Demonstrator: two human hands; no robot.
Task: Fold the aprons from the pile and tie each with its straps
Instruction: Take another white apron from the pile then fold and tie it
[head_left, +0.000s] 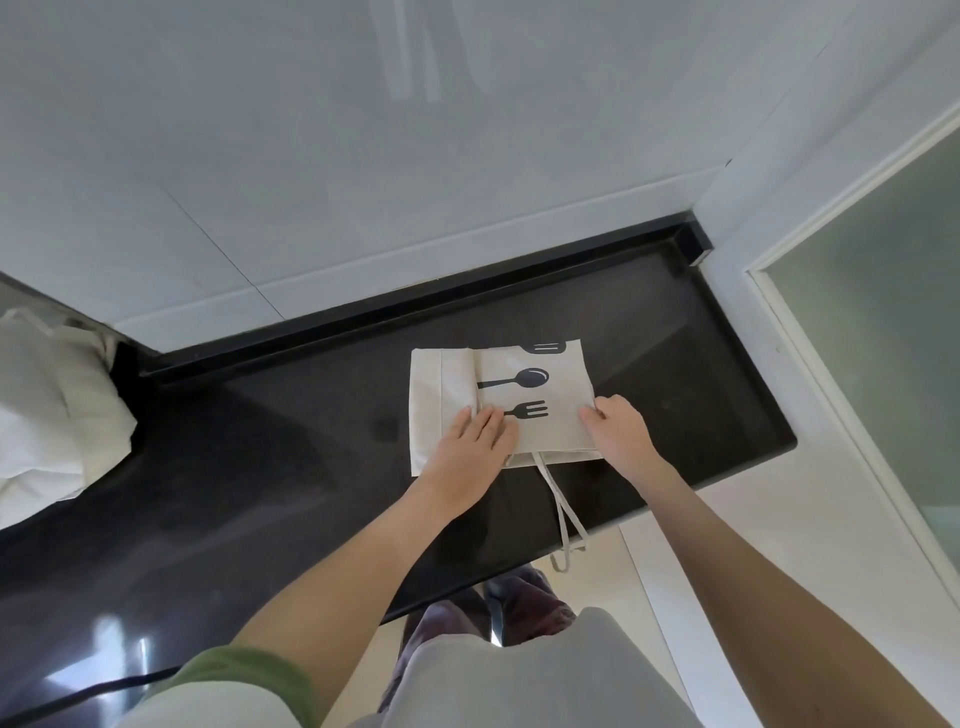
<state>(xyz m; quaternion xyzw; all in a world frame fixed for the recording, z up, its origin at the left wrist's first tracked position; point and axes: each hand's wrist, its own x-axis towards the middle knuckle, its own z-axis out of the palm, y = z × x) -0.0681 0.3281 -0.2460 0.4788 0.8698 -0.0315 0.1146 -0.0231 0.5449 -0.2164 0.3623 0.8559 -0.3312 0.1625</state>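
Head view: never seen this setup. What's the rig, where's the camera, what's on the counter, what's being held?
There is no machine here: the grip is just a person's two bare hands. The single picture comes from a wide-angle camera worn on the head, looking forward and down, so the arms enter from the bottom.

On the black countertop lies a folded apron printed with a spoon and fork. Its straps trail off the near edge.

The left hand presses flat on the apron with straight fingers. The right hand has curled fingers at the apron's right edge and appears to pinch it.

At far left sits a pile of pale cloth, likely the remaining aprons.
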